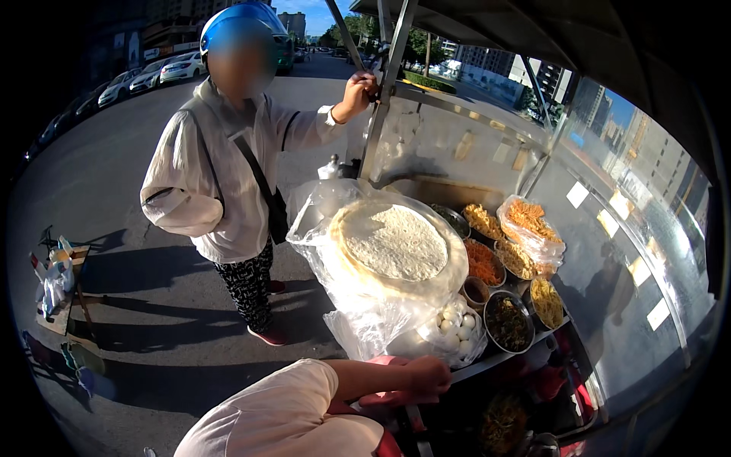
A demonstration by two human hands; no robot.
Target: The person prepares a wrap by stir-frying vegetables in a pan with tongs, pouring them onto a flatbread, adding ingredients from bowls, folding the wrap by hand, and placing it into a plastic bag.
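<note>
My left hand (429, 376) is curled at the metal edge of a food cart, against a pink cloth or plastic (380, 398); its fingers are too dark to tell whether they grip it. My right hand is out of view. Beyond my left hand lies a clear plastic bag of peeled eggs (456, 327). Farther back, a stack of round flatbreads (397, 243) rests in a large open plastic bag. To its right stand metal bowls of shredded orange vegetable (482, 263), dark chopped greens (509, 321) and yellow shreds (546, 303), and a small cup of dark sauce (475, 290).
A person in a blue helmet and pale jacket (228, 171) stands at the cart's left, one hand on a metal post (388, 91). Transparent panels (605, 274) enclose the cart's right side. A small table with bags (57, 320) stands far left. Dark food (502, 425) lies below the counter edge.
</note>
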